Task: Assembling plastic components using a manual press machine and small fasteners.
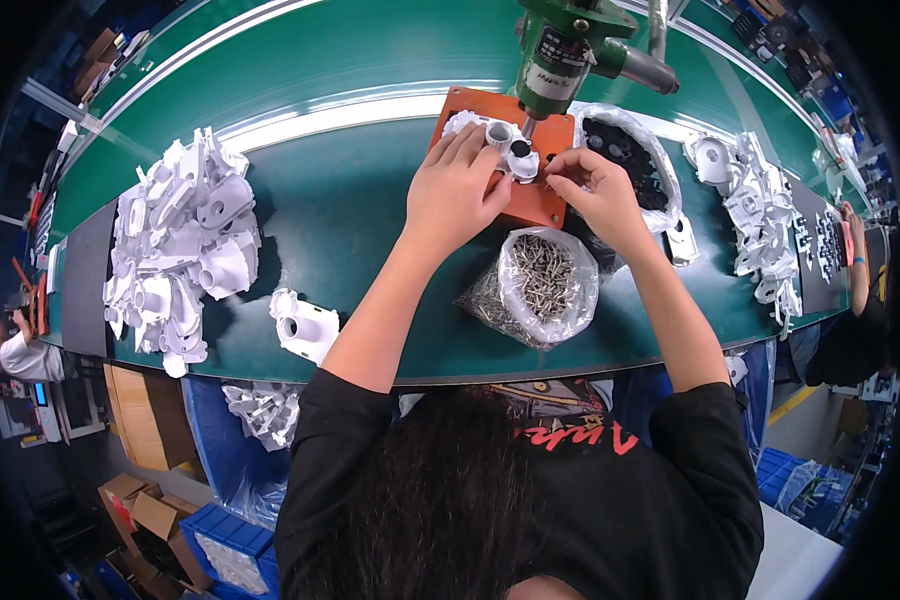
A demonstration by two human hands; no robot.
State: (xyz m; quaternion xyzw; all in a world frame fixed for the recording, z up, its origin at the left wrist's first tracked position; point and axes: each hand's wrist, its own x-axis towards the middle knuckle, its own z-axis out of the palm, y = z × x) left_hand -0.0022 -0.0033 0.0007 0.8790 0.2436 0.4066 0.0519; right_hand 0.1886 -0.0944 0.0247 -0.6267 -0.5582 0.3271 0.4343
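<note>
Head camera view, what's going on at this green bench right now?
A person is working at a green conveyor table. The left hand steadies a white moulded plastic part on an orange block fixture, and the right hand pinches at it beside a small black ring. A green hanging power screwdriver sits just above. A clear bag of metal screws lies nearby, with a pile of white plastic parts to the left.

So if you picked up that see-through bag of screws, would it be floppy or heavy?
Probably floppy: the clear bag of screws is thin, crinkled plastic slumped on the green table. Likely heavy for its size, since it bulges with metal screws. Its open top might spill if tipped.
</note>
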